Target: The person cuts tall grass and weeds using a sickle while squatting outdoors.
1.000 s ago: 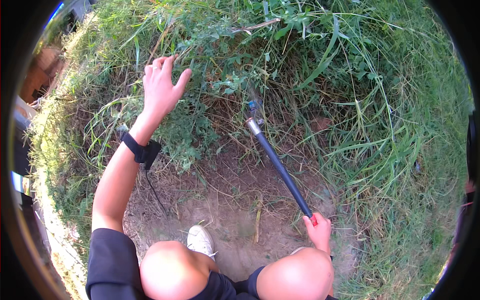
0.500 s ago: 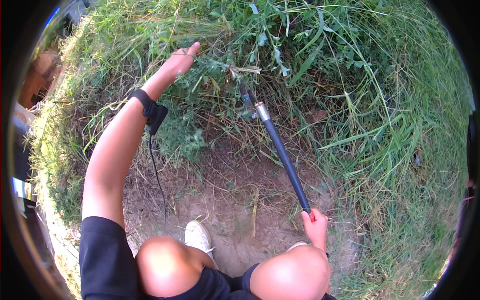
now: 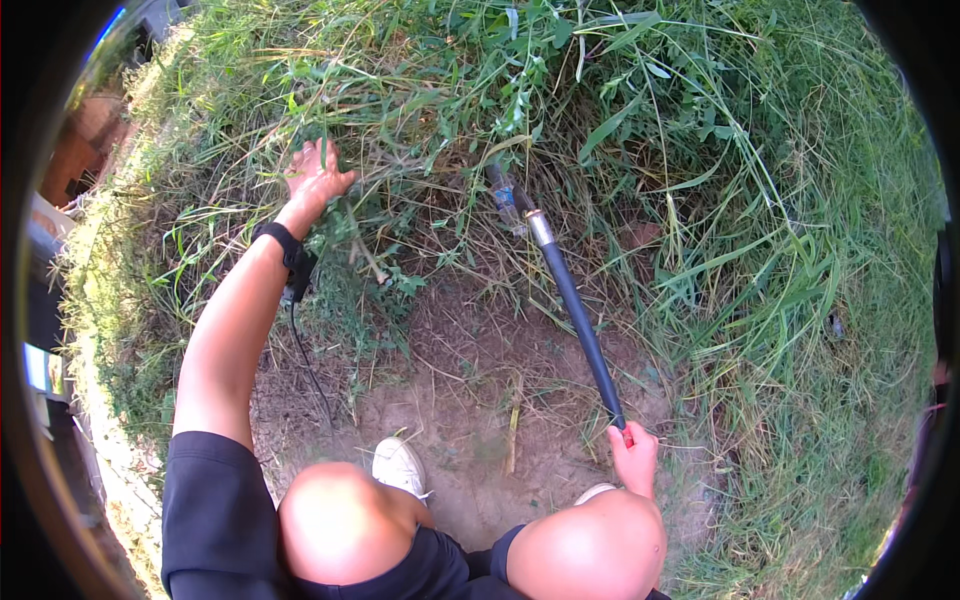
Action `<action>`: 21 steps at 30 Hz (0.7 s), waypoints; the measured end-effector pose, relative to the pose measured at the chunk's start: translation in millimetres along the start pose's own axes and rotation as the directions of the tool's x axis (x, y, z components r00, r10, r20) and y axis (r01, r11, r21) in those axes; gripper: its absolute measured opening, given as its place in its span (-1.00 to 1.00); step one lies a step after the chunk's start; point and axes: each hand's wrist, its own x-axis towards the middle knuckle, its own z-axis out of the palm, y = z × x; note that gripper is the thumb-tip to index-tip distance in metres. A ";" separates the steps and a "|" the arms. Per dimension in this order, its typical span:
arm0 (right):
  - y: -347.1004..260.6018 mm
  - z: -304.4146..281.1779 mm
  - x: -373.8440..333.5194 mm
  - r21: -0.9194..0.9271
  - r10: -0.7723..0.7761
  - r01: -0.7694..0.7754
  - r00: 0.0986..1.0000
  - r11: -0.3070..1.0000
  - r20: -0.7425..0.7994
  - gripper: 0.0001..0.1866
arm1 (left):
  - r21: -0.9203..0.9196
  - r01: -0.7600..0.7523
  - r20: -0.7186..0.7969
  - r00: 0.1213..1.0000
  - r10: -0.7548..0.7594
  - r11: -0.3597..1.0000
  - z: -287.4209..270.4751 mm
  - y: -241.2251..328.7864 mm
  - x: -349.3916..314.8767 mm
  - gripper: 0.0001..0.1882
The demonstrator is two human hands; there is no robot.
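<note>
Upper left of the frame, left hand reached out with fingers spread loosely into a clump of leafy weeds, pressed against the stems, not clearly closed on them; grip could not be told for sure. Black wrist strap with a thin cord hanging down. Lower right of centre, right hand was clenched round the red-tipped end of a long black-handled tool. Tool's long axis ran diagonally from that hand up and left to a metal collar, with the working head buried in the grass at upper centre, blade shape hard to make out. Head sat just right of the weed clump, near the left hand but apart from it; left hand was the nearer one to the weeds. Tall grass crowded the head from above and right, dry stalks crossing the shaft. Bare dirt patch below, white shoe and two knees at the bottom edge.
</note>
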 end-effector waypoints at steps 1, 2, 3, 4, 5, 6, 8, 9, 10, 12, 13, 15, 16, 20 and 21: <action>-1.2 5.6 -0.7 0.009 -0.005 0.005 1.000 1.000 0.012 -0.75 | 0.039 0.014 -0.013 1.000 -0.014 0.999 8.4 -29.7 -3.6 -0.12; -0.1 0.0 -2.1 -0.010 0.011 -0.011 1.000 1.000 0.008 -0.76 | -0.029 0.103 0.063 0.993 -0.101 0.994 10.8 -28.0 -12.2 -0.06; 1.0 -6.7 -3.2 -0.031 0.028 -0.028 1.000 0.999 0.002 -0.77 | -0.090 0.194 0.148 0.973 -0.179 0.977 12.1 -25.1 -17.6 0.00; -7.5 8.4 -1.7 0.009 -0.020 0.020 0.999 1.000 0.035 -0.74 | 0.101 0.033 0.074 0.996 -0.041 0.994 41.6 -107.0 4.4 0.01; -6.4 1.4 -2.2 -0.010 -0.015 0.015 1.000 1.000 0.024 -0.74 | 0.041 0.041 0.125 0.991 -0.046 0.998 51.4 -104.6 5.5 -0.06; -5.3 -6.4 -3.0 -0.065 -0.012 0.014 1.000 0.998 0.028 -0.74 | -0.015 0.054 0.177 0.983 -0.050 0.998 61.0 -102.8 6.1 -0.13; -6.2 -17.5 -4.5 -0.128 -0.011 0.015 0.999 0.992 0.033 -0.73 | -0.030 0.020 0.226 0.974 -0.013 0.999 85.0 -112.0 9.0 -0.16; -8.7 -18.0 -3.1 -0.142 -0.035 0.042 0.998 0.989 0.048 -0.73 | -0.025 0.032 0.224 0.974 -0.026 0.999 98.2 -130.9 18.0 -0.16; -12.0 -17.4 0.0 -0.149 -0.065 0.074 0.996 0.986 0.067 -0.72 | -0.004 0.125 0.323 0.939 -0.117 0.992 106.8 -154.2 30.2 -0.22; -19.3 -25.0 4.5 -0.202 -0.087 0.103 0.992 0.974 0.087 -0.71 | -0.015 0.174 0.299 0.940 -0.161 0.985 77.8 -128.9 3.4 -0.45; -22.5 -28.2 6.3 -0.250 -0.099 0.124 0.989 0.960 0.109 -0.70 | -0.062 0.060 0.099 0.994 -0.054 0.996 137.8 -156.9 16.3 -0.61; -28.6 -41.0 7.8 -0.303 -0.061 0.088 0.993 0.949 0.098 -0.69 | -0.086 0.011 -0.053 0.998 -0.015 0.996 139.0 -111.7 -4.6 -0.71; -36.3 -53.2 7.5 -0.349 -0.088 0.109 0.993 0.931 0.078 -0.68 | -0.259 -0.069 -0.255 0.967 0.001 0.963 129.9 -76.1 -33.5 -0.72; -72.5 -53.7 31.0 -0.409 -0.166 0.208 0.977 0.889 0.137 -0.68 | -0.489 0.171 0.043 0.984 -0.173 0.855 96.4 -59.1 -61.2 -0.62; -87.3 -48.6 40.8 -0.431 -0.209 0.256 0.966 0.865 0.156 -0.68 | -0.542 0.217 0.112 0.976 -0.186 0.812 95.5 -64.1 -60.6 -0.59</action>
